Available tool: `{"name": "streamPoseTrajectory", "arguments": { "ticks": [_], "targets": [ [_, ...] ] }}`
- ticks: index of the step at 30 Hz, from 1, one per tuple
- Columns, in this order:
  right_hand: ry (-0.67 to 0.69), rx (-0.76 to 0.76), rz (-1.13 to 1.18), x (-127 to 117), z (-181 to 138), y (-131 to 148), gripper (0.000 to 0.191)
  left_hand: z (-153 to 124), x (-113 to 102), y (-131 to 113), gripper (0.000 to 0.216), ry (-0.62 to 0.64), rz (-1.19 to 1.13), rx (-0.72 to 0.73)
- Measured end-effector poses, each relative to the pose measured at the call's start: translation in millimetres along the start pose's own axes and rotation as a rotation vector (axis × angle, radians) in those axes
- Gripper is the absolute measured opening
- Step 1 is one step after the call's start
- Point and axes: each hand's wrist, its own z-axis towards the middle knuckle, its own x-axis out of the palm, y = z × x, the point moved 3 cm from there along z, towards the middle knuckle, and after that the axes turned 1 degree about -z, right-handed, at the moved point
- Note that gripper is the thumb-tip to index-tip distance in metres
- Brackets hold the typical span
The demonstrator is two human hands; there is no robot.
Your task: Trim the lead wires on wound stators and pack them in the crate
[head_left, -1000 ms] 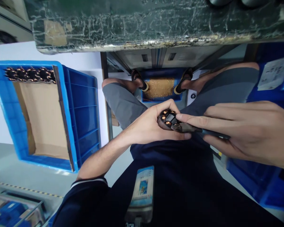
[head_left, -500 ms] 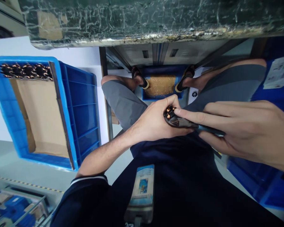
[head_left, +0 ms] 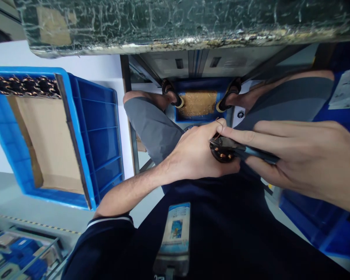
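Note:
A small black motor stator (head_left: pixel 223 156) with copper windings sits in my left hand (head_left: pixel 196 149), its fingers wrapped round it above my lap. My right hand (head_left: pixel 297 155) is closed on a pair of pliers or cutters (head_left: pixel 258 153) with dark blue handles. The tool's dark jaws lie across the top of the stator. A thin copper wire (head_left: pixel 219 125) curls up by my left thumb, and my right index fingertip reaches close to it. Some of the stator is hidden by my left hand and the jaws.
On the left stands a blue crate (head_left: pixel 93 155) lined with cardboard (head_left: pixel 51 144), with several wound stators (head_left: pixel 26 85) in a row at its far end. A blue bin (head_left: pixel 200 105) with copper scraps lies between my feet. The worn green bench edge (head_left: pixel 163 27) runs ahead.
The stator has turned and shifted slightly right in my left hand, showing more of its copper ends. The tool's jaws now lie over its top, and a loose wire stands out by the thumb.

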Motion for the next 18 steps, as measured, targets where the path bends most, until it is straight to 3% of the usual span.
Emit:
{"name": "streamPoseTrajectory", "arguments": {
  "ticks": [3,6,9,11,13,16,18],
  "targets": [
    [-0.001,-0.01,0.179,3.5,2.8,-9.4,0.06,1.3,1.5,6.6,0.043,0.066,-0.171,-0.046],
    [-0.002,0.051,0.347,7.6,10.1,-19.6,0.055,3.6,9.0,15.2,0.035,0.189,-0.541,-0.13],
    [-0.055,0.088,0.479,13.7,15.3,-19.9,0.057,5.3,25.7,24.5,0.043,0.259,-0.949,-0.283],
    [-0.114,0.064,0.558,18.7,15.8,-15.4,0.063,4.3,37.8,29.2,0.05,0.242,-1.085,-0.323],
    [-0.108,0.102,0.634,24.9,14.6,-13.7,0.054,-0.8,46.4,33.0,0.056,0.232,-1.109,-0.303],
    [0.013,0.244,0.828,32.7,12.2,-19.9,0.041,-16.6,44.0,39.3,0.078,0.203,-1.002,-0.189],
    [0.11,0.312,1.022,35.8,12.7,-24.7,0.044,-29.0,26.3,42.1,0.086,0.009,-0.697,0.018]
  ]
}}
